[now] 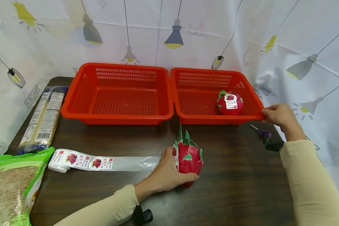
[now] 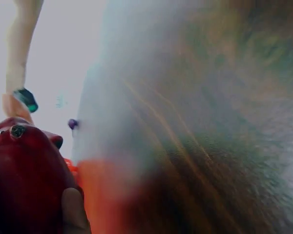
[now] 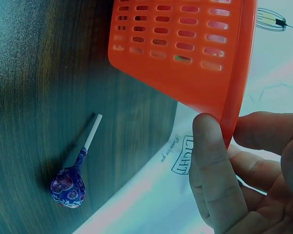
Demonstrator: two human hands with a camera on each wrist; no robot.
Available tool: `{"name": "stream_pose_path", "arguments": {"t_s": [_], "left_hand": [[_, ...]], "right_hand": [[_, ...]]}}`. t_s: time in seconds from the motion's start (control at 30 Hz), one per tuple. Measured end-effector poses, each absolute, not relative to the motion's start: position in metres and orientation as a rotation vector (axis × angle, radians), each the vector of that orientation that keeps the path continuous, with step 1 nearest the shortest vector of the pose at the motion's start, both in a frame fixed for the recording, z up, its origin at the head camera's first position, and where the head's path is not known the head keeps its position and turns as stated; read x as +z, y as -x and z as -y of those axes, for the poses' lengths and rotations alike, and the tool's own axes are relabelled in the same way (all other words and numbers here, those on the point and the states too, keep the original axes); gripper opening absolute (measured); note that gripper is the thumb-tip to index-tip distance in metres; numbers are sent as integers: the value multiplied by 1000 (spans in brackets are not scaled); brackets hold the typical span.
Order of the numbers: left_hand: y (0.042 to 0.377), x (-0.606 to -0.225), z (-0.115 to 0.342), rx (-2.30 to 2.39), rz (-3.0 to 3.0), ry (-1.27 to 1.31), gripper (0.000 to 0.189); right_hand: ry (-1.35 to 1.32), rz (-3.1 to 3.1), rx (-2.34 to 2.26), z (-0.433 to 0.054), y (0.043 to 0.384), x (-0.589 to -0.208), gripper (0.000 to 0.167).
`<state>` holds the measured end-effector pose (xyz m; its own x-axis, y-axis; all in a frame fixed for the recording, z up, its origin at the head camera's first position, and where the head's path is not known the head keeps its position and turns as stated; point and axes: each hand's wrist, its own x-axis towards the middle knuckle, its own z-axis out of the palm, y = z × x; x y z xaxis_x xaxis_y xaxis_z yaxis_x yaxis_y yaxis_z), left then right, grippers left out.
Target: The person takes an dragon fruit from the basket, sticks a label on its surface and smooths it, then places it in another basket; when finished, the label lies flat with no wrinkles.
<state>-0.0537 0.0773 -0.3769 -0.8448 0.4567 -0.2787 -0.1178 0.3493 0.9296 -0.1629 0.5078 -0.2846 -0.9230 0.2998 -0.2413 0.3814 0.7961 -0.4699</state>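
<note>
My left hand (image 1: 169, 174) grips a dragon fruit (image 1: 188, 160) above the middle of the table, its green leaf tips pointing away from me. A white label shows on the fruit's left side, partly behind my fingers. In the left wrist view the red fruit (image 2: 27, 180) fills the lower left, my thumb (image 2: 74, 207) against it. At the far right, my right hand (image 1: 279, 117) pinches the front right rim corner of the smaller red basket (image 1: 209, 119). Inside that basket sits another dragon fruit (image 1: 224, 105) with a white label facing up.
Left of it stands a larger red basket (image 1: 118, 116). A strip of dragon fruit stickers (image 1: 84, 161) runs across the table (image 1: 228, 188). Two packages, one green-edged (image 1: 15, 185), one blue and tan (image 1: 42, 119), lie left. A purple lollipop (image 3: 68, 186) lies near the right basket.
</note>
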Motion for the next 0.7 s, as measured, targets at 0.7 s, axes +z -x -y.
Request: {"name": "stream_pose_path", "arguments": {"t_s": [0.7], "left_hand": [[91, -271, -44, 1722, -2213, -602, 99]], "right_hand": [[-462, -2860, -784, -507, 163, -282, 47]]}}
